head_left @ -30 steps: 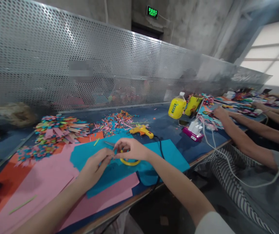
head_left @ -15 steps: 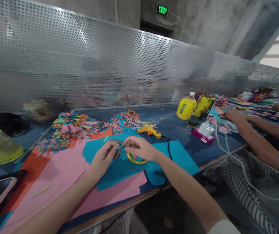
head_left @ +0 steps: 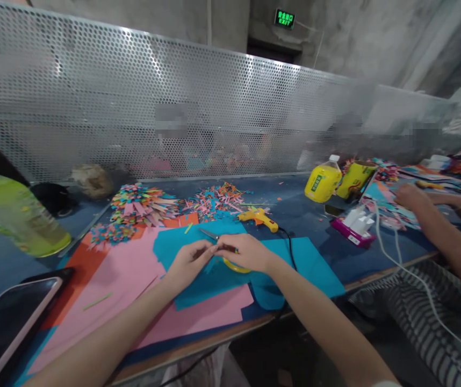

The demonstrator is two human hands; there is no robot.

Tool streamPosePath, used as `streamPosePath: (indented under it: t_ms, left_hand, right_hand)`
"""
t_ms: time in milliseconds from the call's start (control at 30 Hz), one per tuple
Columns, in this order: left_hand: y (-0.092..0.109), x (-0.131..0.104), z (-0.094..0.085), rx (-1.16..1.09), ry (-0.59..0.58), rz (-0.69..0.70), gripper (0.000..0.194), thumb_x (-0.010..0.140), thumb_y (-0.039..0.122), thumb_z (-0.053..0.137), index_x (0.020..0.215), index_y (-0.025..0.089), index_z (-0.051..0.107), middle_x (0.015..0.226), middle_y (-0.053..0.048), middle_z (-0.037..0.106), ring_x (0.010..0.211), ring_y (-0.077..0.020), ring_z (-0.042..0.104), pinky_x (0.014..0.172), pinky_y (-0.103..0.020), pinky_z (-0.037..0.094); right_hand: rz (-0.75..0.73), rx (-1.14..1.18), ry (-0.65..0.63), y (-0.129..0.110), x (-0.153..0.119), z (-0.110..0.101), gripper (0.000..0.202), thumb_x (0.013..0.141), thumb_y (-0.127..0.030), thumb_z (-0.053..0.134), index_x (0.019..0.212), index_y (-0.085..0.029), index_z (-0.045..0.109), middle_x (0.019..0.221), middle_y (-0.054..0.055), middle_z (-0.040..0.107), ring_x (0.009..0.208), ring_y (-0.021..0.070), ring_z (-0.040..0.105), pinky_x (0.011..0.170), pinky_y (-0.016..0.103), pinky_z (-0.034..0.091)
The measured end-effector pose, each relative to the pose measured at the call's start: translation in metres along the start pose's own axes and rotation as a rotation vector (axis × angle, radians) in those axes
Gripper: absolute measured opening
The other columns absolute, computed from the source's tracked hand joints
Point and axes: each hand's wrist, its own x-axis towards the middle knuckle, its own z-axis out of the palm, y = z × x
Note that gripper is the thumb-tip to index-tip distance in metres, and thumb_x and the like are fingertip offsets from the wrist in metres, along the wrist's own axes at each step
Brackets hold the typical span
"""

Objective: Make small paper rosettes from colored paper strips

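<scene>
My left hand [head_left: 192, 262] is closed in a pinch, its fingertips touching those of my right hand; anything small between them is hidden. My right hand [head_left: 246, 252] has scissors in it: the blade [head_left: 209, 234] points up and left past the fingers, and a yellow handle loop [head_left: 236, 267] shows beneath the palm. Under both hands lie sheets of blue paper [head_left: 190, 293]. A yellow glue gun [head_left: 259, 219] rests just beyond my right hand. Pink paper [head_left: 125, 269] spreads out to the left.
A spiky paper-strip cluster [head_left: 144, 207] and loose strips [head_left: 216, 200] lie behind. At left are a green drink bottle [head_left: 16, 212] and a phone [head_left: 16, 322]. A yellow bottle [head_left: 322, 180] and a tissue pack [head_left: 353, 228] stand right, near another person's arm [head_left: 436, 226].
My hands have come together so their fingertips meet; before, they were slightly apart. The scissors' blade shows more clearly beyond the fingers. The view has turned a little left.
</scene>
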Motion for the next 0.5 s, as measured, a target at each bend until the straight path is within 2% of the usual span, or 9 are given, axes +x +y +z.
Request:
streamPosePath:
  t_ms: [267, 400, 500]
  left_hand:
    - [0.0044, -0.004, -0.0024, 0.062, -0.034, 0.029, 0.031, 0.086, 0.039, 0.037, 0.075, 0.017, 0.057, 0.065, 0.002, 0.052, 0.061, -0.0104, 0.047, 0.057, -0.021, 0.037]
    - [0.0035, -0.0035, -0.0024, 0.019, -0.055, 0.033, 0.028, 0.084, 0.04, 0.043, 0.085, 0.017, 0.058, 0.073, 0.0, 0.056, 0.067, -0.0119, 0.05, 0.062, -0.022, 0.04]
    - [0.0014, -0.0021, -0.0026, 0.034, -0.051, 0.029, 0.025, 0.08, 0.04, 0.048, 0.081, 0.017, 0.057, 0.067, 0.001, 0.054, 0.061, -0.0112, 0.048, 0.057, -0.022, 0.039]
  right_hand:
    - [-0.015, -0.065, 0.021, -0.0022, -0.0013, -0.0036, 0.021, 0.087, -0.035, 0.043, 0.082, -0.019, 0.056, 0.07, -0.001, 0.056, 0.063, 0.0101, 0.047, 0.058, 0.02, 0.029]
    - [0.024, -0.027, 0.04, -0.0007, -0.0003, -0.004, 0.02, 0.087, -0.035, 0.044, 0.086, -0.019, 0.056, 0.072, -0.001, 0.056, 0.063, 0.0102, 0.048, 0.057, 0.02, 0.029]
    - [0.045, 0.012, 0.039, 0.0011, -0.0001, -0.0044, 0.018, 0.087, -0.032, 0.042, 0.085, -0.02, 0.056, 0.07, -0.001, 0.056, 0.061, 0.0095, 0.047, 0.056, 0.019, 0.029]
